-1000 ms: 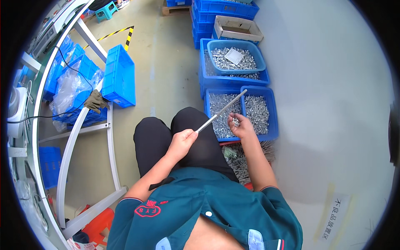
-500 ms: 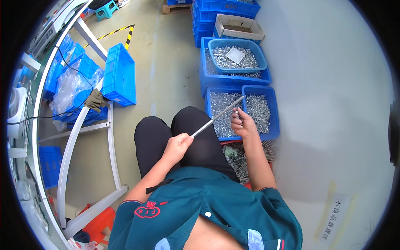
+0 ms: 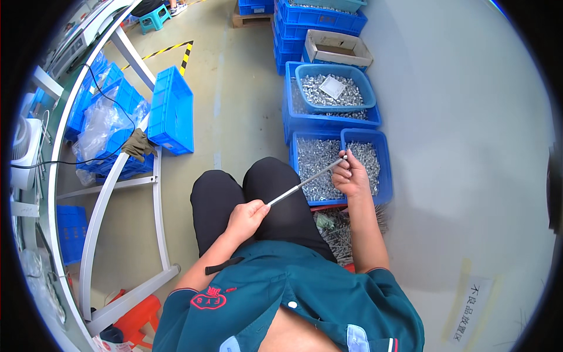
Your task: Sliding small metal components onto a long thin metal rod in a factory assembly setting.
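Observation:
A thin silver metal rod (image 3: 315,176) slants up and to the right across my lap. My left hand (image 3: 247,218) is closed round its lower end. At the upper end, my right hand (image 3: 352,177) pinches a small shiny metal piece (image 3: 345,156) against the rod's tip; its exact shape is partly covered by the fingers. Under that hand stands a blue bin (image 3: 387,188) with a divider, full of small silver metal parts (image 3: 319,158) on the left side and more of them (image 3: 365,159) on the right.
Behind it, a blue crate (image 3: 287,111) carries a blue basin (image 3: 372,97) of metal parts with a white card. More rods (image 3: 340,237) lie below the bin. At left are a table frame (image 3: 105,217) and a tilted blue crate (image 3: 176,111). A grey wall (image 3: 469,146) stands right.
The right hand has moved slightly and now brings the small metal piece to the rod's upper tip, where before the tip stood apart from its fingers. The left hand keeps its hold.

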A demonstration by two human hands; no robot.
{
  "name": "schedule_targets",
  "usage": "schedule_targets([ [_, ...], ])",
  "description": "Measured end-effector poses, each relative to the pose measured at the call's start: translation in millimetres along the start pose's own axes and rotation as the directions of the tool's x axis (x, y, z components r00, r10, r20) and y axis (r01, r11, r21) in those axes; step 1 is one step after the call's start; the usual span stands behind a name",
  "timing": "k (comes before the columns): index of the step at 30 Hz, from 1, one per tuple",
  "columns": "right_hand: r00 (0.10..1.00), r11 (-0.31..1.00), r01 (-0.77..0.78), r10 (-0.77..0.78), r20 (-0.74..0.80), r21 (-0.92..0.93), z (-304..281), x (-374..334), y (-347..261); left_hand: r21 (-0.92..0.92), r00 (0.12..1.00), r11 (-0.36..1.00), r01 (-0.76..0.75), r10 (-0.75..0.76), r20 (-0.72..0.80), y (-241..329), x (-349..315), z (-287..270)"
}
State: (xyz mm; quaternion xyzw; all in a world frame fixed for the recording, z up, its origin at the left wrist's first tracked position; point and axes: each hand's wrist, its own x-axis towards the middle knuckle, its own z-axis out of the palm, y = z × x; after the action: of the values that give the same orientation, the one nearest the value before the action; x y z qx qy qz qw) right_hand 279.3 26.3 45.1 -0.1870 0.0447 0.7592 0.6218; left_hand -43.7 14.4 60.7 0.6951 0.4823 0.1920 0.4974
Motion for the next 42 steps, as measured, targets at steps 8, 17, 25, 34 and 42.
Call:
schedule_targets([
  [8, 0.995, 0.959, -0.098, 0.1, -0.005, -0.267, 14.4, -3.9, -6.7, 0.073, 0.998, 0.996, -0.043, 0.046, -0.042, 5.6, 1.8, -3.1],
  [17, 0.993, 0.813, 0.113, -0.1, 0.055, -0.571, 47.3, -10.0, 30.3, -0.195, 0.999, 0.98, -0.039, 0.04, 0.0, 1.6, 14.5, 9.5],
  [25, 0.984, 0.708, -0.058, -0.079, -0.161, -0.703, 26.8, -10.4, 31.5, -0.345, 0.998, 0.937, -0.053, 0.063, 0.018, 12.7, 28.0, 11.6],
  [34, 0.998, 0.996, -0.036, 0.031, -0.062, -0.083, 9.6, -3.3, -1.5, -0.153, 1.0, 0.988, 0.007, -0.004, 0.022, -1.8, 5.8, -0.2],
  [42, 0.992, 0.999, -0.021, 0.017, -0.126, -0.028, 15.2, 0.4, -1.4, -0.118, 1.0, 0.993, -0.012, 0.016, 0.025, -5.2, -1.3, -2.2],
])
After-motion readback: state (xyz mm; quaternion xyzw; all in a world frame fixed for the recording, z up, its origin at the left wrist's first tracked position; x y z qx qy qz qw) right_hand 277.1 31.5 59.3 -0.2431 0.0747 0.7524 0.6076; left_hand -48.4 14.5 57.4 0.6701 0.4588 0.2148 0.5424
